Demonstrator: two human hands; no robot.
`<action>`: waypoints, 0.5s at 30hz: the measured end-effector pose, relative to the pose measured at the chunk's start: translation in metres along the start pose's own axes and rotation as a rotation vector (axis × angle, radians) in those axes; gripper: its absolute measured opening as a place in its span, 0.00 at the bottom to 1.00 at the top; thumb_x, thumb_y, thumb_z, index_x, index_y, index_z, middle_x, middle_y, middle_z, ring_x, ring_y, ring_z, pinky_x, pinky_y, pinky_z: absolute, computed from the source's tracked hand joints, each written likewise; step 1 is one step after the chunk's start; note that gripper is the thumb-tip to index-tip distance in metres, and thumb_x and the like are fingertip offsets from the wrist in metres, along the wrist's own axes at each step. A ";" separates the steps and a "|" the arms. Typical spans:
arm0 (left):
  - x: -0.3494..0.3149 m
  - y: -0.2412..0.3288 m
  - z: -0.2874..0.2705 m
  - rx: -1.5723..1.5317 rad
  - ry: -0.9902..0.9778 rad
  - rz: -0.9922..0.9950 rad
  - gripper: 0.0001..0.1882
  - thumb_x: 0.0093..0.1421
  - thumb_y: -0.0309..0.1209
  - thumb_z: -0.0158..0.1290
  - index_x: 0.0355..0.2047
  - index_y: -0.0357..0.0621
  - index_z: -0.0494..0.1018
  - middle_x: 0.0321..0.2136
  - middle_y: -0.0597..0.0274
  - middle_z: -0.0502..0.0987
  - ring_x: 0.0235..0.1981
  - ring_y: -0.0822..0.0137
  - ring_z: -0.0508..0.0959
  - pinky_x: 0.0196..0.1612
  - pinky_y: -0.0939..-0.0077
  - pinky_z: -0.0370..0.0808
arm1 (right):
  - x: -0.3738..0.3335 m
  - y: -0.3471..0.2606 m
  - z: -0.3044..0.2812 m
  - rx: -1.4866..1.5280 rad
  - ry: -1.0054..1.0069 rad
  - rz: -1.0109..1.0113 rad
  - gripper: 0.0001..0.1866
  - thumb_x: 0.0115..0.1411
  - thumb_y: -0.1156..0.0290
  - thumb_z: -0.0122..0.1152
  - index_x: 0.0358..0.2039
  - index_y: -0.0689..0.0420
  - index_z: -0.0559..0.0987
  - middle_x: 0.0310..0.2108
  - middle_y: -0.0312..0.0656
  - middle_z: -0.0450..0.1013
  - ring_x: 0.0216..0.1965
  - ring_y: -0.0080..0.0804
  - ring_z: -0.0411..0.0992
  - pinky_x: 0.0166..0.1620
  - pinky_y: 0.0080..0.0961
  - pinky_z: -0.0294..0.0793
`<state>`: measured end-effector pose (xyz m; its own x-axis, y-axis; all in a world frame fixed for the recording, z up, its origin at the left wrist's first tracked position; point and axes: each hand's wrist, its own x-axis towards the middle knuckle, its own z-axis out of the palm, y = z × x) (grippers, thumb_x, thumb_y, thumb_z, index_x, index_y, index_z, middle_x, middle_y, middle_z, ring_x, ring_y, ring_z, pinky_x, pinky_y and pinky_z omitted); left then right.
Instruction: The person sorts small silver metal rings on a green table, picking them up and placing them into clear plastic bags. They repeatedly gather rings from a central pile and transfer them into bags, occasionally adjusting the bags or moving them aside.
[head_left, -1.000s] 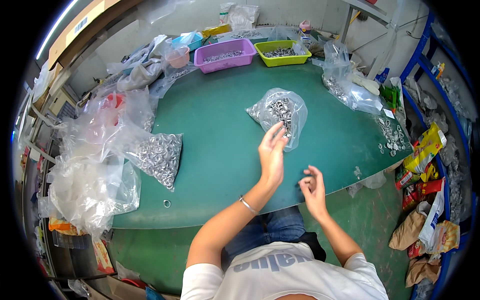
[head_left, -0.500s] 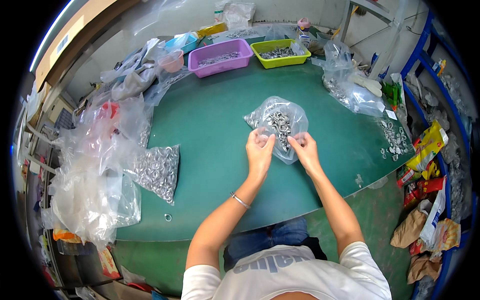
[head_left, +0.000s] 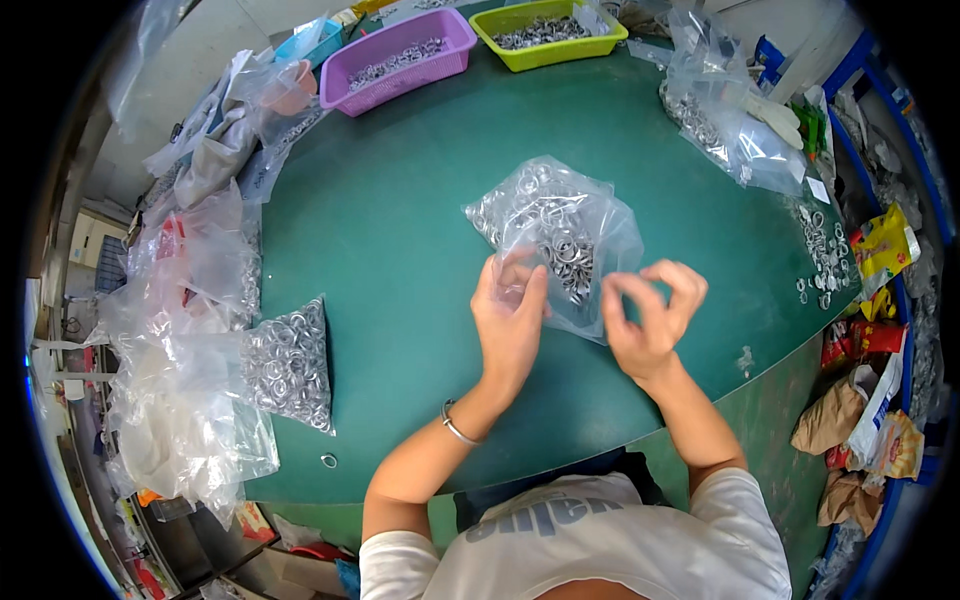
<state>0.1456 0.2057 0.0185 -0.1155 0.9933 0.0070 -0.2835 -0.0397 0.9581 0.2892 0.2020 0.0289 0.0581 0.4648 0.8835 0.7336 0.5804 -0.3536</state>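
On the green tabletop in front of me lies a clear plastic bag (head_left: 618, 225) of small silvery metal rings (head_left: 567, 255), its mouth spread toward me. My left hand (head_left: 512, 325) is closed on the near left edge of the bag, the film lying over its fingers. At the bag's right edge, my right hand (head_left: 650, 325) has thumb and forefinger pinched together on the film, the other fingers raised apart. Rings show through the film at the far left of the bag.
A filled bag of rings (head_left: 290, 370) and a loose ring (head_left: 329, 460) lie left, beside piled clear bags (head_left: 190, 410). Purple (head_left: 400, 75) and yellow-green (head_left: 550, 50) baskets hold rings at the back. More rings (head_left: 825, 250) and a bag (head_left: 740, 140) lie right.
My view has tilted down and closer. The bag's mouth is spread wider, and my right hand has shifted right with its other fingers lifted. My left hand stays at the bag's left edge.
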 end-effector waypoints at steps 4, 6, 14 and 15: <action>-0.004 0.003 0.003 0.034 -0.044 0.006 0.16 0.59 0.22 0.52 0.48 0.36 0.66 0.25 0.68 0.70 0.24 0.78 0.70 0.28 0.86 0.67 | 0.008 0.000 0.007 -0.169 -0.430 -0.192 0.17 0.45 0.73 0.59 0.39 0.58 0.77 0.34 0.39 0.69 0.35 0.32 0.65 0.37 0.28 0.59; -0.009 0.005 0.005 -0.006 -0.038 0.009 0.17 0.59 0.22 0.52 0.49 0.36 0.65 0.26 0.69 0.69 0.25 0.79 0.70 0.29 0.86 0.67 | 0.012 0.011 0.023 -0.353 -0.481 -0.132 0.11 0.47 0.74 0.54 0.33 0.58 0.78 0.31 0.39 0.69 0.34 0.34 0.66 0.36 0.30 0.60; -0.024 0.006 0.004 -0.025 -0.112 0.020 0.19 0.59 0.19 0.51 0.51 0.36 0.63 0.35 0.67 0.68 0.36 0.78 0.70 0.39 0.84 0.70 | 0.014 0.023 0.034 -0.409 -0.486 -0.069 0.05 0.48 0.73 0.58 0.27 0.58 0.78 0.29 0.40 0.70 0.36 0.38 0.67 0.38 0.34 0.60; -0.027 0.006 0.002 0.001 -0.131 0.033 0.20 0.59 0.19 0.51 0.52 0.36 0.63 0.38 0.66 0.68 0.39 0.77 0.70 0.42 0.83 0.70 | 0.013 0.021 0.031 -0.377 -0.434 -0.074 0.05 0.48 0.73 0.59 0.27 0.58 0.78 0.30 0.40 0.71 0.36 0.38 0.67 0.39 0.34 0.60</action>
<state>0.1491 0.1787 0.0251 0.0010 0.9971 0.0760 -0.2804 -0.0727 0.9571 0.2848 0.2411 0.0235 -0.2276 0.7097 0.6667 0.9201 0.3808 -0.0912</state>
